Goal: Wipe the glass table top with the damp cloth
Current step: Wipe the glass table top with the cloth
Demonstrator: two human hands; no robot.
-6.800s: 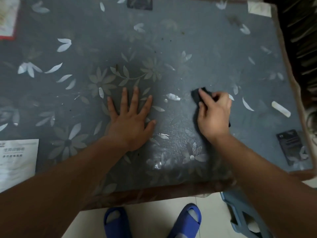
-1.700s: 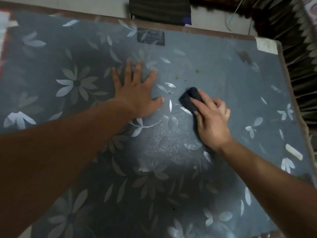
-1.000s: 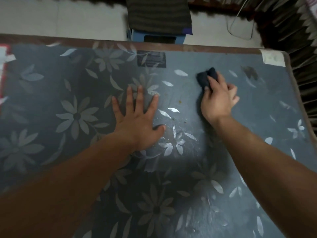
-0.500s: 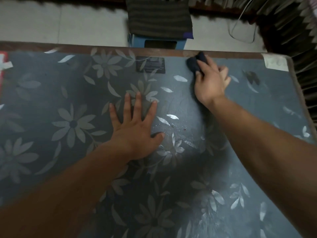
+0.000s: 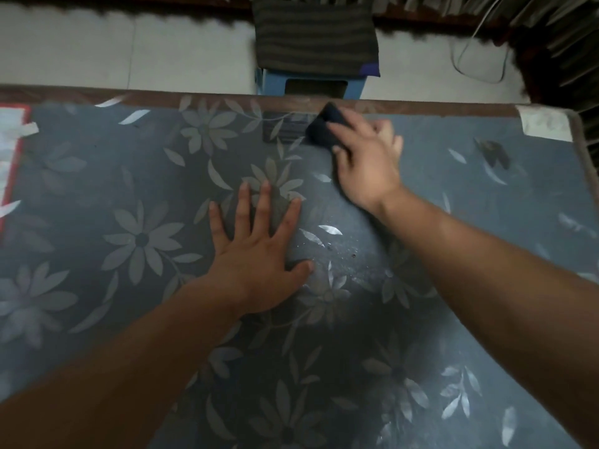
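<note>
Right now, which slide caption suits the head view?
Right hand holds dark cloth at far edge of the table top; left hand rests flat.

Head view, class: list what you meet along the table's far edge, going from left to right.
In order: red-edged white paper → dark card under the glass → dark cloth, held by the right hand → dark smudge → white patch at the corner.

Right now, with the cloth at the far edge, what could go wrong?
The damp cloth under the right hand sits at the far rim of the glass table top, so a stroke could push it off. The left hand, flat on the glass, may leave prints. The dark smudge toward the right corner could be missed.
</note>
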